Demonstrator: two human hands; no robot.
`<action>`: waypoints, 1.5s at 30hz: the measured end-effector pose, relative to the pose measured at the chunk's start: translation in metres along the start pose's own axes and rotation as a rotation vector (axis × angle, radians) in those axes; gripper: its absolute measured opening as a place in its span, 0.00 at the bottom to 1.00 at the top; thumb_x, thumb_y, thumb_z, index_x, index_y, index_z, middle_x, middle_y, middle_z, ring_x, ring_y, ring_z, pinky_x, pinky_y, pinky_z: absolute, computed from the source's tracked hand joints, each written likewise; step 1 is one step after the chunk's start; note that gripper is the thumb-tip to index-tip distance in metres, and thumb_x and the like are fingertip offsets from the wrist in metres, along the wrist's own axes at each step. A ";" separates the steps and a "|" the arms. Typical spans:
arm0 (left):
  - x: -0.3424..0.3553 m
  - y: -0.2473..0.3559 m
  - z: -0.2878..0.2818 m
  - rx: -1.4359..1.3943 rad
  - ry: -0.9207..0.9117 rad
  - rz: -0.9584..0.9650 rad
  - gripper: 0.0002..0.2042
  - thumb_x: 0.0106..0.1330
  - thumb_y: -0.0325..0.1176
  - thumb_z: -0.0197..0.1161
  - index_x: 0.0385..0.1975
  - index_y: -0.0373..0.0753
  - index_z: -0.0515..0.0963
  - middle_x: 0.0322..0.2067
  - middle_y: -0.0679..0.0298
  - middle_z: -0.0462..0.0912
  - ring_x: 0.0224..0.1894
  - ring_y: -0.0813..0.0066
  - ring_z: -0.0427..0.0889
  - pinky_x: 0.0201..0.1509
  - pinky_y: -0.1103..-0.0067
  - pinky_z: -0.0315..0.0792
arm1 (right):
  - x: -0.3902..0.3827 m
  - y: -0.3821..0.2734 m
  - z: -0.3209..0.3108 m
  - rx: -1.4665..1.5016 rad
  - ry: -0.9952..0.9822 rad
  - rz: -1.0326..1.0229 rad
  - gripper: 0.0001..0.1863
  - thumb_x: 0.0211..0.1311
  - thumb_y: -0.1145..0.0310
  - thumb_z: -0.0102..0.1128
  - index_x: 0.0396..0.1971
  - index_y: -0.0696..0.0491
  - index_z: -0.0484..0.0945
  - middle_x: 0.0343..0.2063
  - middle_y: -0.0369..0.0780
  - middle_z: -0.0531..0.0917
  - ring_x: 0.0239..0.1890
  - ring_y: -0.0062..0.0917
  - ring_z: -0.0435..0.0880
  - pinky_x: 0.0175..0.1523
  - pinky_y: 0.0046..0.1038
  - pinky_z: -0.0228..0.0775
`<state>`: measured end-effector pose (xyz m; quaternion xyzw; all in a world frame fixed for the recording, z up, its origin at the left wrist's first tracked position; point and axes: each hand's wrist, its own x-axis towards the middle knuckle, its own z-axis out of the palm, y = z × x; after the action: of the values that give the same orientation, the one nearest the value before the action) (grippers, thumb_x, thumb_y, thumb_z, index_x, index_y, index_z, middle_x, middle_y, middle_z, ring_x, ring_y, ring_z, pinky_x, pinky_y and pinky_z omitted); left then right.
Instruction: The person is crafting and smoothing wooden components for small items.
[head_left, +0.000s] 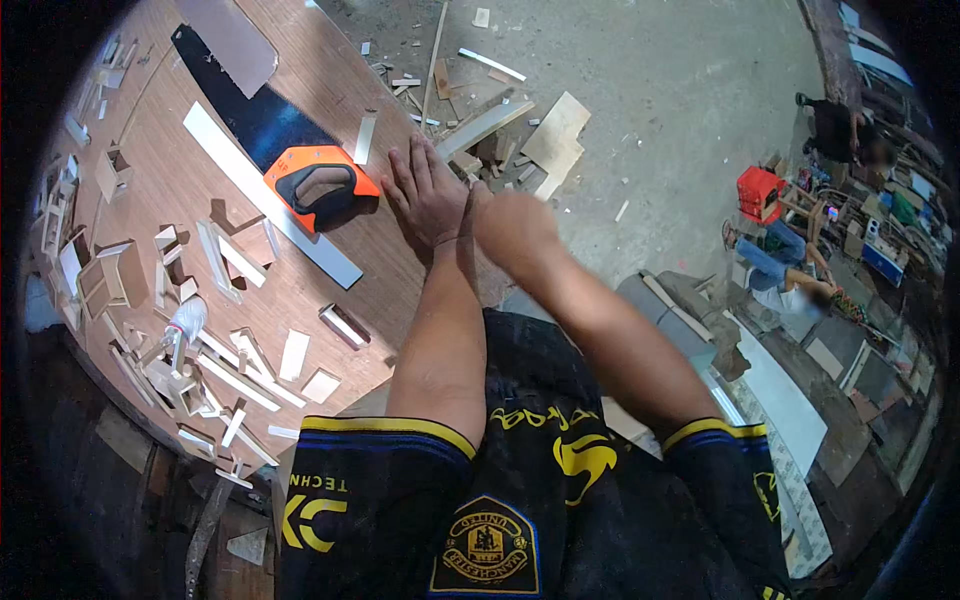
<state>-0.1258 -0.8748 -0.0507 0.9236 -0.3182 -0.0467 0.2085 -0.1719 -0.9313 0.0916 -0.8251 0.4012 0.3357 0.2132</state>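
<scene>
My left hand (pixel 432 197) lies flat with fingers stretched out on the right edge of the brown wooden table (pixel 395 262). Close beside it, my right hand (pixel 517 232) is closed in a fist just past that edge. Motion blurs it, and what it grips, if anything, cannot be made out. A narrow dark piece (pixel 459 172) shows between the two hands, too small to name. Left of my left hand rests a handsaw with an orange and black handle (pixel 308 178) and a dark blade (pixel 240 105). A long white strip (pixel 242 165) lies alongside the saw.
Small wood offcuts and little box-like frames (pixel 118 272) crowd the table's left side, near a white plastic-wrapped item (pixel 188 318). Boards and a plywood scrap (pixel 556 133) litter the floor beyond the edge. A person (pixel 785 280) sits at right near a red crate (pixel 760 195).
</scene>
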 end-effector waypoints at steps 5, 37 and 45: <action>0.003 -0.002 0.000 0.069 0.006 0.011 0.29 0.58 0.42 0.57 0.62 0.42 0.71 0.67 0.70 0.66 0.72 0.57 0.56 0.74 0.52 0.41 | 0.000 0.001 -0.013 -0.062 -0.024 -0.106 0.15 0.67 0.69 0.42 0.47 0.56 0.76 0.30 0.51 0.85 0.33 0.44 0.86 0.36 0.44 0.78; -0.005 -0.019 0.016 0.091 0.090 0.056 0.26 0.61 0.40 0.53 0.61 0.42 0.72 0.66 0.68 0.67 0.71 0.58 0.58 0.72 0.53 0.47 | 0.012 0.014 0.023 -0.028 0.097 -0.119 0.17 0.65 0.68 0.45 0.51 0.51 0.74 0.26 0.47 0.85 0.30 0.41 0.86 0.33 0.41 0.78; 0.000 -0.006 0.009 0.099 0.122 0.062 0.25 0.60 0.34 0.54 0.60 0.39 0.72 0.64 0.64 0.70 0.70 0.55 0.60 0.72 0.53 0.46 | 0.002 0.039 0.043 0.048 0.128 -0.151 0.34 0.58 0.70 0.52 0.67 0.43 0.61 0.27 0.47 0.84 0.29 0.43 0.85 0.32 0.44 0.76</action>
<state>-0.1246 -0.8741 -0.0614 0.9237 -0.3350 0.0319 0.1830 -0.2187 -0.9286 0.0577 -0.8675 0.3585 0.2555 0.2314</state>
